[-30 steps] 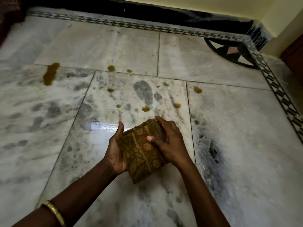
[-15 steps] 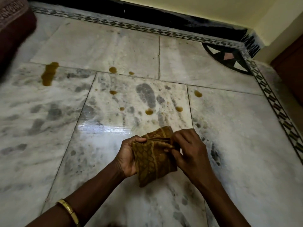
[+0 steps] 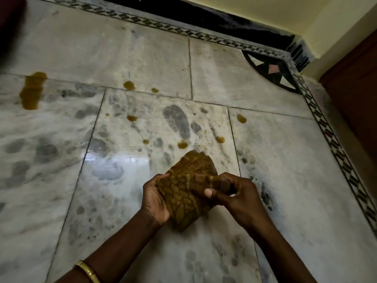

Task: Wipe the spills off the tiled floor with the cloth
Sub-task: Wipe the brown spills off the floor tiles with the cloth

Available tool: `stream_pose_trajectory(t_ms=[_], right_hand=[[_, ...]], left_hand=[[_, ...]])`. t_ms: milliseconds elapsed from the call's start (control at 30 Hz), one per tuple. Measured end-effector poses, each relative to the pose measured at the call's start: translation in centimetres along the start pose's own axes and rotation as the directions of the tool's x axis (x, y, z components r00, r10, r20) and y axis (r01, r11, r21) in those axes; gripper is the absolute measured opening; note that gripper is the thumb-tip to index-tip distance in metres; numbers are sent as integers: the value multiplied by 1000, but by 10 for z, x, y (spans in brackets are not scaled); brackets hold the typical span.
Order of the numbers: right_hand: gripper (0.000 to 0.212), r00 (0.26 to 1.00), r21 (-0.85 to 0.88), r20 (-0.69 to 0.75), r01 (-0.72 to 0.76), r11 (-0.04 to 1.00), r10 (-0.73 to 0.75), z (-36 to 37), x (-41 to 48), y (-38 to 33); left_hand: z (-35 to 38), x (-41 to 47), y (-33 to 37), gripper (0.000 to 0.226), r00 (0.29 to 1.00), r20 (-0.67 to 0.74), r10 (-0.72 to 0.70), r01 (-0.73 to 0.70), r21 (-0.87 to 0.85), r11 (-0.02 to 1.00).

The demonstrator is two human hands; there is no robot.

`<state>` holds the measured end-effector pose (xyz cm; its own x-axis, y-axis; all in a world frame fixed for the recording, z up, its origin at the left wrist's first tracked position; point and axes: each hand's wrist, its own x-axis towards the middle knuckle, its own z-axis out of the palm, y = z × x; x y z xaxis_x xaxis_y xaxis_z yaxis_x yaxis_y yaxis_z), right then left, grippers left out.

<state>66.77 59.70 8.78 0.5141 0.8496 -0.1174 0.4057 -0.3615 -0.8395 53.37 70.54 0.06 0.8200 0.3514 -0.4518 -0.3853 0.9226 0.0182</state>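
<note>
A folded brown patterned cloth (image 3: 186, 193) is held above the marble tiled floor (image 3: 285, 180) between both hands. My left hand (image 3: 154, 201) cups its left side from below. My right hand (image 3: 234, 196) grips its right edge with the thumb pressed on top. Brownish-yellow spills dot the floor beyond the cloth: a large smear (image 3: 31, 90) at the far left, a drop (image 3: 182, 144) just past the cloth, another drop (image 3: 220, 139) to its right, and several small ones, such as the drop (image 3: 129, 85) farther back.
A patterned border strip (image 3: 334, 144) runs along the right and back of the floor, with a dark skirting and yellow wall (image 3: 285, 13) behind. A brown wooden door or panel (image 3: 359, 94) stands at the right. A dark object (image 3: 10, 27) sits at the top left corner.
The hands have turned and refolded the cloth, which now fans out at its far end. My right thumb has come over the top. The view has shifted slightly closer to the floor.
</note>
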Motion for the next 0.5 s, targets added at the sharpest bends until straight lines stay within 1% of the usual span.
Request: stream_pose_trajectory(t_ms=[67, 133, 167, 233, 267, 300, 367, 400, 433, 467, 500], right_hand=[[14, 995, 7, 100, 10, 1000, -11, 0, 4, -14], [9, 980, 33, 190, 57, 998, -62, 3, 5, -38], [5, 967, 38, 234, 93, 995, -99, 7, 5, -53], [15, 936, 55, 299, 177, 983, -185, 12, 4, -87], [14, 923, 77, 317, 203, 976, -218, 12, 3, -103], [10, 919, 103, 318, 212, 972, -234, 10, 3, -118], [17, 927, 158, 278, 216, 964, -253, -4, 4, -142], [19, 931, 157, 253, 231, 960, -265, -14, 5, -149], [19, 936, 133, 225, 247, 960, -272, -24, 6, -154], [18, 942, 115, 199, 253, 961, -272, -34, 7, -156], [17, 949, 123, 180, 239, 963, -259, -43, 8, -154]], left_hand=[[0, 2, 4, 72, 1000, -4, -19, 19, -22, 1000], [0, 4, 11, 60, 999, -7, -54, 53, -38, 998], [0, 5, 14, 62, 997, 13, -73, 74, -60, 995], [-1, 5, 19, 75, 992, 63, -107, 112, -78, 991], [0, 5, 19, 80, 989, 77, -123, 129, -74, 989], [2, 3, 20, 83, 987, 81, -136, 139, -42, 989], [3, -2, 22, 95, 981, 149, -127, 128, 6, 992], [4, -5, 23, 101, 976, 165, -139, 136, 29, 990], [2, -8, 23, 101, 978, 134, -158, 153, 44, 987], [-1, -10, 24, 94, 970, 160, -181, 178, 32, 983], [4, -15, 25, 78, 957, 216, -194, 192, 30, 981]])
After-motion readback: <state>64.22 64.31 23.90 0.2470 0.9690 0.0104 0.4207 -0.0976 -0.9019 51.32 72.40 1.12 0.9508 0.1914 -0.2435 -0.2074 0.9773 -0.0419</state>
